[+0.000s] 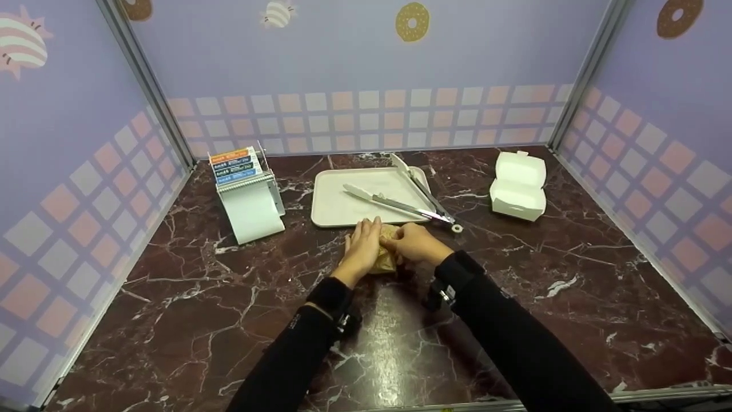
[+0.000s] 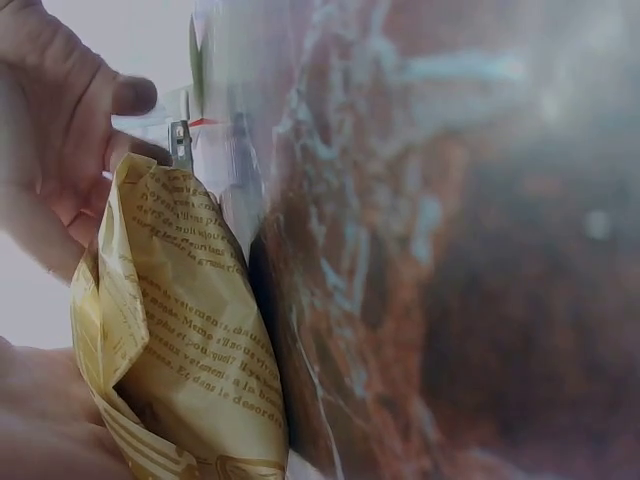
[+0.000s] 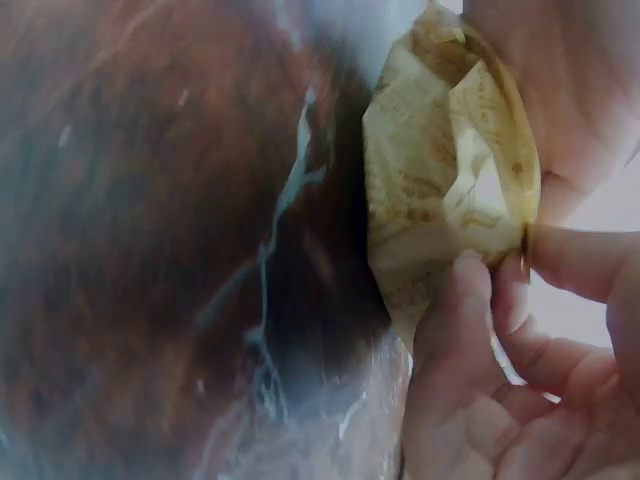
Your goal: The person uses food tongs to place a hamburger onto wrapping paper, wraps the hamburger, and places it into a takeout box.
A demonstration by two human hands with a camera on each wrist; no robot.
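One yellow printed-paper parcel on dark-red marbled counter

My left hand lies straight-fingered against it; my right hand pinches its edge. Beyond, one cream rectangular tray bears one pair of metal tongs; one white clamshell box stands open.

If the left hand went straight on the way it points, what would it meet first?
Likely the near edge of the tray, ahead of the left hand; depth is unclear, so it might pass above.
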